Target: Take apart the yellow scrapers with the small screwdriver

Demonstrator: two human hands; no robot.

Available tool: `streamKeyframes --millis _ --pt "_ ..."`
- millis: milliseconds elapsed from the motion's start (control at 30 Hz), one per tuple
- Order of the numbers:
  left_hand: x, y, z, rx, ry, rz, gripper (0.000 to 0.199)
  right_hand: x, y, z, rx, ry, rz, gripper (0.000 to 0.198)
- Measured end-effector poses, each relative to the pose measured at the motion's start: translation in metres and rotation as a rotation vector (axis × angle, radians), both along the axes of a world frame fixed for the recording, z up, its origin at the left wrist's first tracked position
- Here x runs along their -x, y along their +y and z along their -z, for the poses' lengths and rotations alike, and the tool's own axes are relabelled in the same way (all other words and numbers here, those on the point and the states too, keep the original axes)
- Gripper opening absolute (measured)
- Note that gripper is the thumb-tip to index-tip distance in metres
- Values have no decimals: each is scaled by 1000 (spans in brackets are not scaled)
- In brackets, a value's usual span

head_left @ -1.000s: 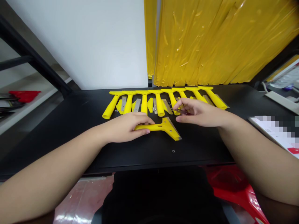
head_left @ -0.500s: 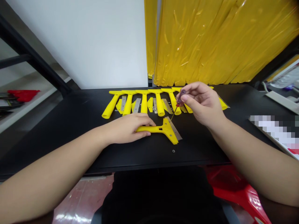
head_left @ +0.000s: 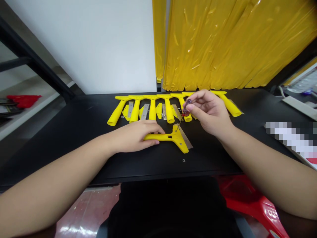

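My left hand (head_left: 141, 135) is closed around the handle of a yellow scraper (head_left: 177, 137), which lies on the black table with its head to the right. A metal blade (head_left: 185, 138) sticks out along the far right edge of that head. Between thumb and fingers, my right hand (head_left: 210, 110) grips a small screwdriver (head_left: 187, 105) with a purple see-through handle. Its shaft slants down to the left, and the tip is at the upper screw hole of the head. A second screw shows lower on the head. One small nut (head_left: 183, 160) lies on the table below the scraper.
Several yellow scraper handles (head_left: 135, 110) stand in a row along the back of the black table (head_left: 81, 132). Loose blades (head_left: 145, 111), yellow plates (head_left: 159, 110) and small hardware lie between them. A white panel and yellow plastic sheeting (head_left: 210, 43) rise behind. Below right is a red stool (head_left: 252, 201).
My right hand has moved slightly left, bringing the screwdriver tip from the blade edge onto the upper screw hole of the scraper head. My left hand keeps its hold.
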State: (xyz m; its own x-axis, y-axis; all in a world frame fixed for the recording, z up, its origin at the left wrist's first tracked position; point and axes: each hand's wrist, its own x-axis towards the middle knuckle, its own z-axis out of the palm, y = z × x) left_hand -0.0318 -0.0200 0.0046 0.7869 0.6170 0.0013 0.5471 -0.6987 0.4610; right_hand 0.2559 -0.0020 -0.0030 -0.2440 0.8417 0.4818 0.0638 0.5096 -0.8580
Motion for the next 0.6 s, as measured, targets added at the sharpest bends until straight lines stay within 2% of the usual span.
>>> streamKeyframes --millis 600 --pt "-1 -1 1 -11 -25 0 29 1 -3 0 -1 13 5 35"
